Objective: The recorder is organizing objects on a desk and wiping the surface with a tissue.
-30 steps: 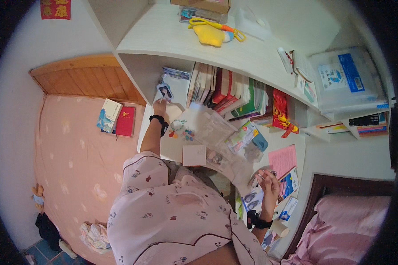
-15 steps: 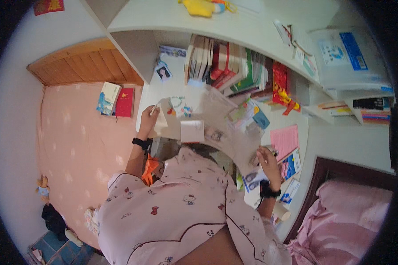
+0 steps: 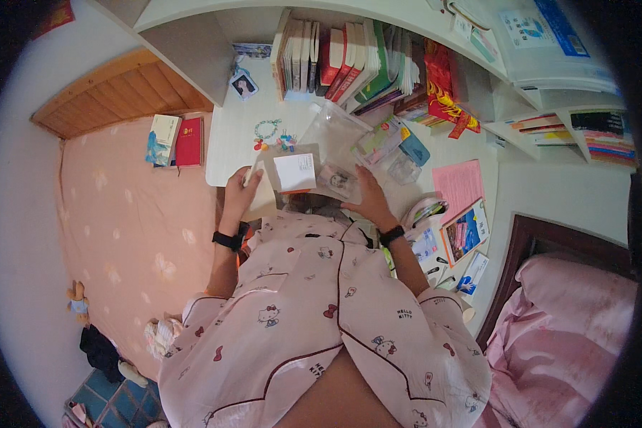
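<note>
My left hand (image 3: 241, 191) grips a flat cream paper piece (image 3: 261, 196) at the desk's front edge. Beside it lies a white square pad or box (image 3: 294, 172) with small print on it. My right hand (image 3: 372, 198) has its fingers apart and holds nothing. It is next to a clear plastic zip pouch (image 3: 335, 132) and a small clear packet with a picture (image 3: 337, 180). Behind the white pad are a green bead bracelet (image 3: 267, 129) and a cluster of small colourful charms (image 3: 287, 141).
A row of books (image 3: 342, 60) stands at the back of the desk. To the right are a pink sheet (image 3: 456, 189), a rounded pouch (image 3: 426, 211) and a blue booklet (image 3: 466, 232). A photo tag (image 3: 243, 85) lies back left. The bed (image 3: 132, 235) holds a red book (image 3: 190, 143).
My right hand has moved left from the rounded pouch to beside the clear packet, its fingers now spread. My left hand still holds the cream paper, which shows more broadly. The view has shifted.
</note>
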A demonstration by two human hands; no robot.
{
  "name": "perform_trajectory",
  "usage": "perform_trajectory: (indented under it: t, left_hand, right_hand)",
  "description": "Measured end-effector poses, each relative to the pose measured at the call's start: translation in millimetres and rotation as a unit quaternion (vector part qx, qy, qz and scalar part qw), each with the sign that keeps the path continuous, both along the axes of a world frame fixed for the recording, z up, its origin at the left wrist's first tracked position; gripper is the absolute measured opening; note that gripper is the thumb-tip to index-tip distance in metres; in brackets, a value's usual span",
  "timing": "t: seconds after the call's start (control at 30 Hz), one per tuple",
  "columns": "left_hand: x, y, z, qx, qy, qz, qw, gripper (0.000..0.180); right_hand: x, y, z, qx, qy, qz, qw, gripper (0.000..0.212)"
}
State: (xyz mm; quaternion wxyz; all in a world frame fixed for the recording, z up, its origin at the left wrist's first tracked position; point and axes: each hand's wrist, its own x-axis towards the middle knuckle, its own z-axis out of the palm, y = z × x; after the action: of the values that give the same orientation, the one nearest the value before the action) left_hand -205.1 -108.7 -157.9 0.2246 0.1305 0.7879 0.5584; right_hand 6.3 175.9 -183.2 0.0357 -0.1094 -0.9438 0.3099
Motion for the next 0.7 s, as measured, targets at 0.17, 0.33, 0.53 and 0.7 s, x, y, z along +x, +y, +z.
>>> perform_trajectory:
  t: [0.17, 0.33, 0.53, 0.7]
  left_hand:
    - [2, 4, 12, -0.03, -0.007, 0.019, 0.999, 0.03]
    - [3, 14, 42, -0.035, 0.054, -0.007, 0.998, 0.028]
    - [0, -5, 52, -0.036, 0.063, 0.004, 0.997, 0.025]
    - [3, 24, 101, 0.019, 0.059, 0.013, 0.998, 0.025]
  right_hand:
    - [-20, -14, -29, 0.012, -0.095, -0.064, 0.993, 0.093]
    - [-12, 0, -15, -0.037, -0.051, -0.05, 0.997, 0.08]
    - [-6, 19, 126, -0.063, 0.026, 0.007, 0.998, 0.073]
    - [16, 45, 227, -0.049, 0.067, 0.014, 0.996, 0.065]
